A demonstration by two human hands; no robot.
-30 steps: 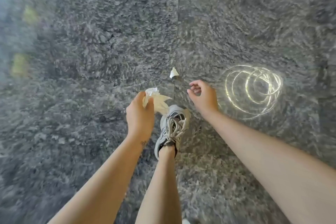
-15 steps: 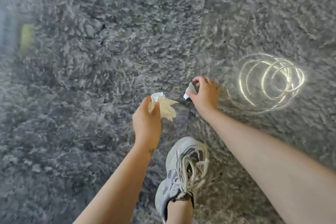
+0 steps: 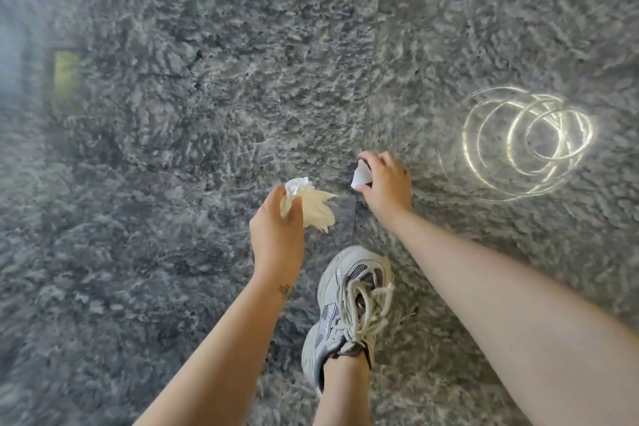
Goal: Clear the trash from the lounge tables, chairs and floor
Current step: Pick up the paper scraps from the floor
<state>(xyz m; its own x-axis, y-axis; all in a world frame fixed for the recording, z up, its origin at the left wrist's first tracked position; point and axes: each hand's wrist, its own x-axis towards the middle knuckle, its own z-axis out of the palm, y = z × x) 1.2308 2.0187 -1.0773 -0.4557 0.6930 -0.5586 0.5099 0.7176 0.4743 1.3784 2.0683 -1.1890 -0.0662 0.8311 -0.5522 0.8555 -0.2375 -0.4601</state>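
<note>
My left hand (image 3: 276, 232) grips a bunch of crumpled white and cream paper trash (image 3: 313, 204), which sticks out to the right of the fist. My right hand (image 3: 385, 183) pinches a small white paper scrap (image 3: 361, 176) between thumb and fingers, low over the polished grey stone floor (image 3: 207, 97). The two hands are about a hand's width apart.
My foot in a grey laced sneaker (image 3: 349, 308) stands on the floor just below the hands. A bright ring-shaped light reflection (image 3: 529, 142) lies on the stone to the right. A tile seam (image 3: 375, 45) runs up from the hands. Blurred yellow shapes (image 3: 65, 76) show at the far left.
A second ago the white scrap lay on the floor beyond my open right hand. The hand reached it and now pinches it. My left hand kept its grip on the crumpled paper.
</note>
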